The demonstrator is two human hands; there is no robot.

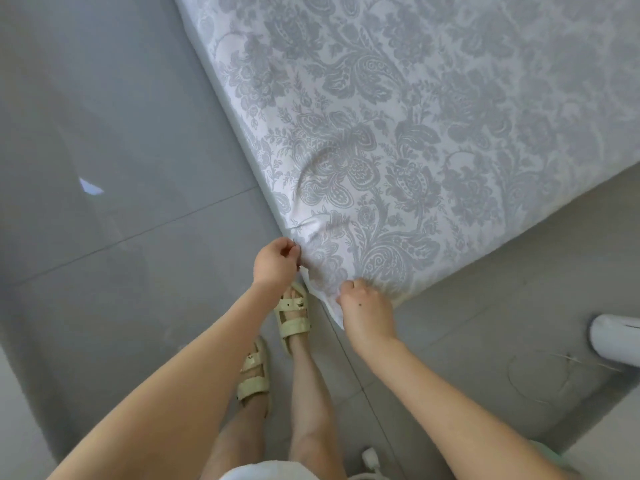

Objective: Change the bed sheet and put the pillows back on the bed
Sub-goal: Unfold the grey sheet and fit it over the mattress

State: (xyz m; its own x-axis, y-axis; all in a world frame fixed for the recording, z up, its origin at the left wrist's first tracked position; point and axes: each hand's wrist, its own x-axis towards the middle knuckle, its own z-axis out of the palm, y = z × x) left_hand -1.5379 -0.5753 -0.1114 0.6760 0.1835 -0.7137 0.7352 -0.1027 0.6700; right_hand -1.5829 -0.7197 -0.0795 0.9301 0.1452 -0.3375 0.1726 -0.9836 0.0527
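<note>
A white bed sheet (398, 133) with a grey floral and paisley pattern covers the bed, which fills the upper right of the view. Its near corner points down toward me. My left hand (275, 263) pinches the sheet's edge on the left side of that corner. On the right side of the corner my right hand (365, 308) grips the bunched fabric, and a white flap of sheet hangs between the two hands. No pillows are in view.
Grey tiled floor (121, 168) lies to the left of the bed and below it. My feet in pale yellow sandals (292, 315) stand right at the corner. A white rounded object (614, 336) sits at the right edge, and a small white item (370, 457) lies on the floor.
</note>
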